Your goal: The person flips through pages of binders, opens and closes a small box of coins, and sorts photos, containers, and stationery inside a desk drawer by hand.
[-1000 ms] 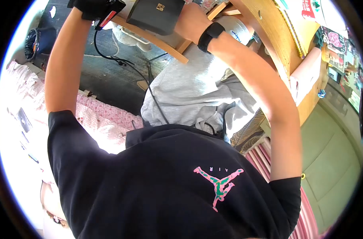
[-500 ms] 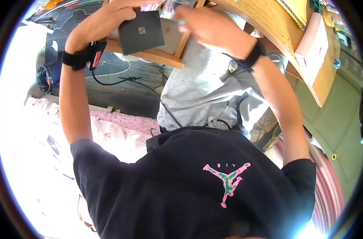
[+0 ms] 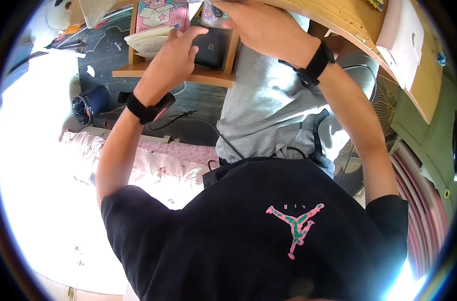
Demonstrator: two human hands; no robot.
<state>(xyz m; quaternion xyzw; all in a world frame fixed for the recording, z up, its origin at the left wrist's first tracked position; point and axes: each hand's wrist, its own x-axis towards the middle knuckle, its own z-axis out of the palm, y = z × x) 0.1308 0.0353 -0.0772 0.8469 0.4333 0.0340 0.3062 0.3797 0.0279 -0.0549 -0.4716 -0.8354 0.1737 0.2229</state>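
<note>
An open wooden drawer (image 3: 208, 78) is in front of me at the top of the head view. Inside its right side lies a flat black box (image 3: 212, 47) with a small emblem. My left hand (image 3: 171, 60) is over the drawer, index finger stretched toward the box and thumb apart, with nothing visible in its grasp. A notebook with pale pages (image 3: 147, 42) lies just left of that hand, below a pink illustrated cover (image 3: 161, 16). At the top edge my right hand (image 3: 268, 30) has its fingers bent around something partly cut off by the frame. Clear packaging (image 3: 212, 17) shows beneath it.
A wooden desk (image 3: 346, 22) extends along the upper right, with a pale pink box (image 3: 401, 42) on it. A lined trash bin (image 3: 90, 104) stands on the dark floor at left. A thin cable (image 3: 208, 128) runs near my lap.
My left hand has let go of the black box, which now lies in the drawer. The pink cover and notebook have come into fuller view.
</note>
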